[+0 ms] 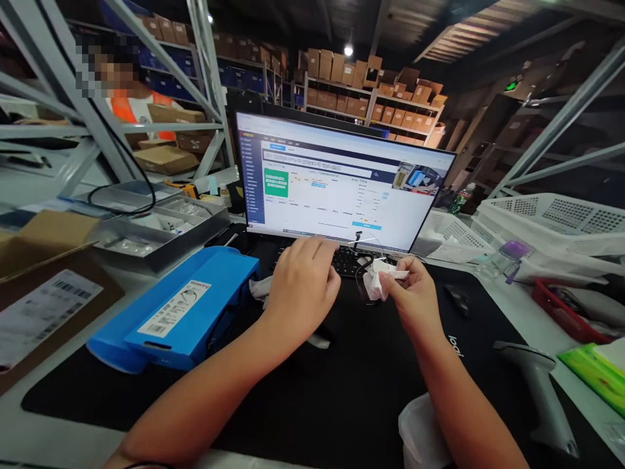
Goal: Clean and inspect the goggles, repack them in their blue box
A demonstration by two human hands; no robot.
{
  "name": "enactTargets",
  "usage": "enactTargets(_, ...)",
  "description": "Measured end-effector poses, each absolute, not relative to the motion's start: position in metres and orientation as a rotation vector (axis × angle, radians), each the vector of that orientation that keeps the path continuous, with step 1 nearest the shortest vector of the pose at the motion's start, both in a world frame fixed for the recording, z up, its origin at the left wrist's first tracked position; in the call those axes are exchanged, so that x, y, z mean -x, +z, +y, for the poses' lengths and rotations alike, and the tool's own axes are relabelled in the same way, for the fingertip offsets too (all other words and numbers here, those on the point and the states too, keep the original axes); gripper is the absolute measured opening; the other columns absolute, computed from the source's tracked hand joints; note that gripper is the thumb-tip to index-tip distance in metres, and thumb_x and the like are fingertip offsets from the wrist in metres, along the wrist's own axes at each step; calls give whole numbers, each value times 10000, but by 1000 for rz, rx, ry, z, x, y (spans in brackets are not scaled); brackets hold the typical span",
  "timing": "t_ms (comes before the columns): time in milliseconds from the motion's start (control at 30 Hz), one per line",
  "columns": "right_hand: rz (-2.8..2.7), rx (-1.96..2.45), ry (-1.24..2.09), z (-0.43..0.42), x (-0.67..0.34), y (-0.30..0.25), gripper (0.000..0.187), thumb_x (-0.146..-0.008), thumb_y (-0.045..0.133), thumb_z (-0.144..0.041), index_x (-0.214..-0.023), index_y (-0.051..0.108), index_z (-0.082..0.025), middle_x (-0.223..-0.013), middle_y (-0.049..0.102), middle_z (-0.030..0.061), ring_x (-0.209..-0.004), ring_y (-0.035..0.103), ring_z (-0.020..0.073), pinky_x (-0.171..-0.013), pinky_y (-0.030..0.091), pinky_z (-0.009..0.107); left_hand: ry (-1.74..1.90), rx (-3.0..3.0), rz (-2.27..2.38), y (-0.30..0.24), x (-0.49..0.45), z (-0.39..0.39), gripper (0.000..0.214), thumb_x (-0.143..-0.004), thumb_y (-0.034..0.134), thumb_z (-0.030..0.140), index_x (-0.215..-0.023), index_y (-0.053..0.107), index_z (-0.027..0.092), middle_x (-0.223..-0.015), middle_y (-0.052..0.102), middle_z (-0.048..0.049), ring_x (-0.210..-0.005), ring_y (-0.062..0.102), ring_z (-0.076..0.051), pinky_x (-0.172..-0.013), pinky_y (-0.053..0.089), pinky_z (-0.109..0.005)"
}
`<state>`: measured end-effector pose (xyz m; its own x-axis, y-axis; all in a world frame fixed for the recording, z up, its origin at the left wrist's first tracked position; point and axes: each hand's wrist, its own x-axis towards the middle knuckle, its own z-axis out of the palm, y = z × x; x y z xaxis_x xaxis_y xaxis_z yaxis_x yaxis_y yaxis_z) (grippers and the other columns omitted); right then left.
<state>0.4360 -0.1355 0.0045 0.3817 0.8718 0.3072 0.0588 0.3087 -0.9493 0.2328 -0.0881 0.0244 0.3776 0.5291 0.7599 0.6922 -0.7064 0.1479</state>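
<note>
The left hand (303, 286) lies loosely spread, fingers down on the keyboard (347, 262), gripping nothing; the right hand (415, 294) is pinched shut on a crumpled white paper (377, 281), held just above the black mat (342, 391) before the monitor (342, 182). A blue box (180, 312) lies on the surface (43, 423) beside the left hand; a scanner (541, 384) stands at the right.

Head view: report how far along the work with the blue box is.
Seemingly done: the blue box lies on the black mat, label up, with neither hand on it. In hand: the right hand pinches a crumpled white paper, while the left hand rests on the keyboard below the monitor, which shows a form. Probably left: the scanner lies untouched at the right.
</note>
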Motion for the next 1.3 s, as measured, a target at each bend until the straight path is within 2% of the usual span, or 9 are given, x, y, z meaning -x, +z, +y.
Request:
enactTargets(67, -1016, 1109, 689, -136, -433, 5, 583, -666, 944, -530, -720, 431, -257, -585, 525, -70, -514, 490, 107, -508, 434, 246, -1109, 2644, -1068, 21, -234, -95, 511, -836, 745, 210, -1329, 617, 162, -1251, 732, -157, -1154, 697, -364, -972, 619, -525)
enactTargets(133, -1030, 1110, 693, -139, -426, 4, 581, -651, 949, -519, -686, 434, -252, -585, 513, -64, -525, 478, 108, -507, 426, 248, -1013, 2810, -1024, 17, -239, -102, 786, -744, 865, 357, -1425, 535, 142, -1357, 688, -192, -1228, 667, -397, -1018, 605, -555)
enactTargets(200, -1069, 1122, 688, -143, -419, 3, 559, -643, 946, -487, -662, 440, -251, -577, 495, -62, -526, 454, 106, -497, 404, 247, -977, 2849, -1067, 12, -245, -109, 885, -687, 915, 433, -1417, 515, 133, -1371, 670, -209, -1244, 656, -405, -1030, 597, -563)
enactTargets(300, -1126, 1136, 671, -149, -410, 2, 533, -629, 935, -430, -623, 434, -250, -560, 462, -66, -516, 404, 96, -478, 363, 241, -1008, 2764, -1130, 5, -255, -112, 724, -718, 887, 388, -1313, 551, 150, -1293, 691, -188, -1201, 665, -387, -1000, 603, -558)
enactTargets(467, -1093, 1110, 682, -153, -414, 5, 573, -582, 956, -359, -588, 396, -244, -539, 440, -72, -513, 366, 83, -472, 338, 230, -1164, 2678, -940, 1, -259, -105, 503, -815, 769, 165, -1281, 582, 185, -1319, 670, -164, -1207, 659, -342, -1016, 598, -527)
enactTargets(700, -911, 938, 851, -152, -423, 5, 649, -530, 1014, -344, -583, 377, -230, -536, 464, -76, -509, 404, 78, -488, 385, 222, -1150, 2852, -597, 12, -244, -90, 564, -787, 724, 21, -1298, 627, 240, -1511, 582, -142, -1403, 566, -343, -1161, 532, -543)
enactTargets(1033, -857, 870, 892, -149, -430, 10, 667, -502, 1040, -326, -568, 385, -223, -509, 425, -97, -473, 358, 54, -466, 354, 207, -1118, 2902, -507, 17, -241, -87, 551, -798, 650, -3, -1297, 657, 231, -1503, 601, -137, -1391, 578, -325, -1164, 534, -526)
enactTargets(1233, -711, 814, 889, -147, -446, 21, 693, -467, 1060, -350, -589, 390, -223, -530, 466, -91, -483, 400, 59, -481, 391, 210, -1091, 2897, -367, 20, -242, -91, 503, -826, 601, -17, -1258, 663, 233, -1497, 614, -132, -1379, 591, -288, -1157, 528, -477)
enactTargets(1300, -691, 805, 901, -148, -447, 23, 688, -494, 1053, -356, -603, 386, -226, -543, 466, -91, -494, 410, 65, -484, 393, 211, -1132, 2862, -351, 17, -246, -92, 485, -830, 615, -13, -1248, 660, 228, -1476, 629, -134, -1360, 604, -288, -1146, 530, -477)
